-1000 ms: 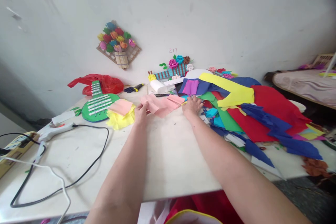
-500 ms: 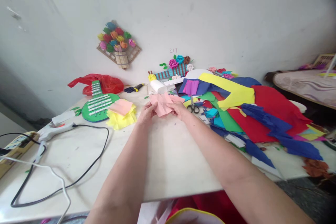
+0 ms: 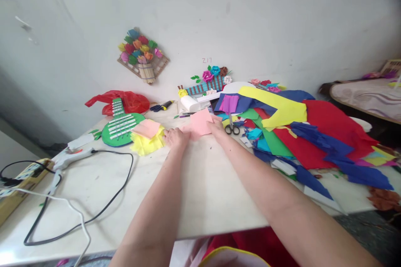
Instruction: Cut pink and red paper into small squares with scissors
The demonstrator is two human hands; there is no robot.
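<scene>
A light pink sheet of crepe paper (image 3: 201,122) is pinched at its right edge by my right hand (image 3: 216,127). More pink paper shows under the sheet, low on its left side. My left hand (image 3: 177,137) lies low over the table with its fingers apart, between the pink sheet and a yellow stack of crepe paper (image 3: 147,146). Its fingertips are close to the yellow stack, and whether they touch it I cannot tell. On top of that stack rests another pink piece (image 3: 146,128). Scissors (image 3: 232,127) with dark handles lie right of my right hand.
Left are a green guitar-shaped craft (image 3: 120,129), a red plastic bag (image 3: 134,102), pliers (image 3: 162,106), a glue gun (image 3: 72,157) with looping cord and a power strip (image 3: 23,179). A white roll (image 3: 189,103) lies behind the sheet. Coloured paper (image 3: 332,129) heaps the right side.
My left hand has let go of the pink sheet and moved slightly left and down to the table. The sheet, held in both hands before, is now in my right hand alone.
</scene>
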